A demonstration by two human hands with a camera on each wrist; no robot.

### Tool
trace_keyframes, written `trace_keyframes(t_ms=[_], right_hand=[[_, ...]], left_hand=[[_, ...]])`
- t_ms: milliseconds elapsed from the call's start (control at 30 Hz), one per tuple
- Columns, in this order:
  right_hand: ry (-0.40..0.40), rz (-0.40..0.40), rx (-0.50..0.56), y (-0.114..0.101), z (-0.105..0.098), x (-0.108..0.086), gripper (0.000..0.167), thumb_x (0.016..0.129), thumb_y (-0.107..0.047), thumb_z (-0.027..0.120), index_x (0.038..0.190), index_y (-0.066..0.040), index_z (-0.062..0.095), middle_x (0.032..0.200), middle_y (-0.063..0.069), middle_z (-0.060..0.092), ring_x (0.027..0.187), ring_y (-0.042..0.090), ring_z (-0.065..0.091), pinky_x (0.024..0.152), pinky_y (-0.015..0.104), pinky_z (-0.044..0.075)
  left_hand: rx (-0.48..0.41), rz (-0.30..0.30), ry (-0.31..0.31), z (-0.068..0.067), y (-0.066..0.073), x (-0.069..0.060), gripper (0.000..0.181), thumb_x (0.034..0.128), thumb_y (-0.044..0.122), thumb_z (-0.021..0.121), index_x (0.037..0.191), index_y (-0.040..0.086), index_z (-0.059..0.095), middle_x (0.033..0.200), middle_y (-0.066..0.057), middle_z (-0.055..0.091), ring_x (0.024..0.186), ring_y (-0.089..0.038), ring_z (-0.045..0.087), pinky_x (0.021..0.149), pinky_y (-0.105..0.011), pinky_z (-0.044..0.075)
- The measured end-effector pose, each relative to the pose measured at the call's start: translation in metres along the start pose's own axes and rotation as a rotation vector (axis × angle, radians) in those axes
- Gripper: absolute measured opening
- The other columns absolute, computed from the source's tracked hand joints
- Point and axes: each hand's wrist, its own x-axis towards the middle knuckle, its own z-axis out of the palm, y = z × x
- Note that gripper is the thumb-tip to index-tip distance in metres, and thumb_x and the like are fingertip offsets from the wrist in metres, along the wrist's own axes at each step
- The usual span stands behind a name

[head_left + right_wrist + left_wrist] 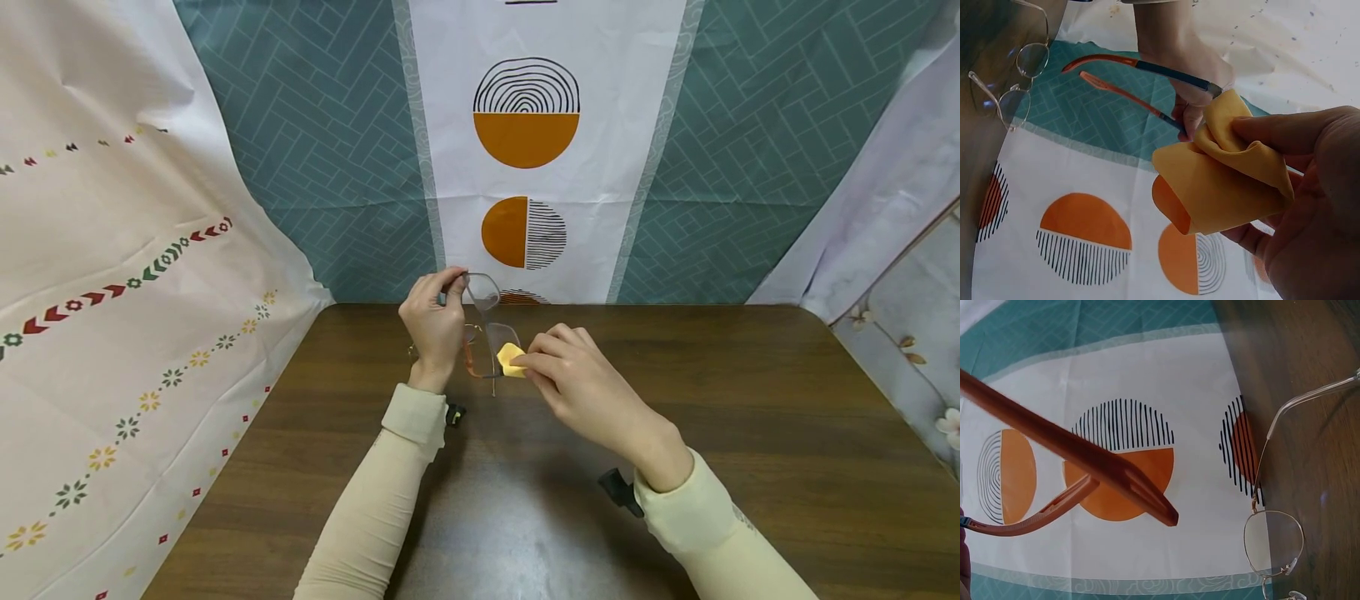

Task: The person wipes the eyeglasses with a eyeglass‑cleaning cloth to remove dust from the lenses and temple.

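Up over the table's far edge, my left hand (435, 321) pinches a pair of eyeglasses (483, 292) by the frame front. Their orange-brown temples (1054, 436) are unfolded and cross the left wrist view. My right hand (577, 379) pinches a folded yellow cleaning cloth (1222, 187) between thumb and fingers. In the head view the cloth is at the lower end of the eyeglasses; whether it touches the lens is hidden. A second pair of glasses, with a thin gold wire frame (1032, 59), rests on the table behind, its temples spread.
A dark brown wooden table (300, 467) spans the view beneath both arms. Behind it hangs a teal and white curtain (337, 150), with a patterned cream cloth (135, 275) on the left. Black camera mounts (621, 492) sit at the wrists.
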Motion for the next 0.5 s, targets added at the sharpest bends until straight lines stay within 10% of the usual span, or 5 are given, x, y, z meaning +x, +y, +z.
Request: trace_keyframes(t_ms=[267, 500], right_hand=[[0.091, 0.007, 0.079, 0.006, -0.002, 0.001, 0.020, 0.091, 0.001, 0.077, 0.110, -0.008, 0.079, 0.097, 0.000, 0.068, 0.095, 0.020, 0.054, 0.084, 0.038, 0.040], [0.257, 0.198, 0.132, 0.030, -0.010, -0.001, 0.019, 0.091, 0.003, 0.077, 0.108, -0.004, 0.079, 0.099, 0.005, 0.074, 0.094, 0.025, 0.054, 0.083, 0.040, 0.041]], left_hand=[[0.001, -0.039, -0.023, -0.002, 0.000, -0.001, 0.004, 0.0893, 0.000, 0.079, 0.093, -0.001, 0.081, 0.084, -0.012, 0.077, 0.069, -0.027, 0.067, 0.063, -0.043, 0.055], [-0.010, -0.143, -0.067, -0.005, -0.002, -0.001, 0.010, 0.0930, 0.006, 0.078, 0.099, -0.001, 0.081, 0.089, -0.012, 0.077, 0.072, -0.025, 0.069, 0.065, -0.040, 0.055]])
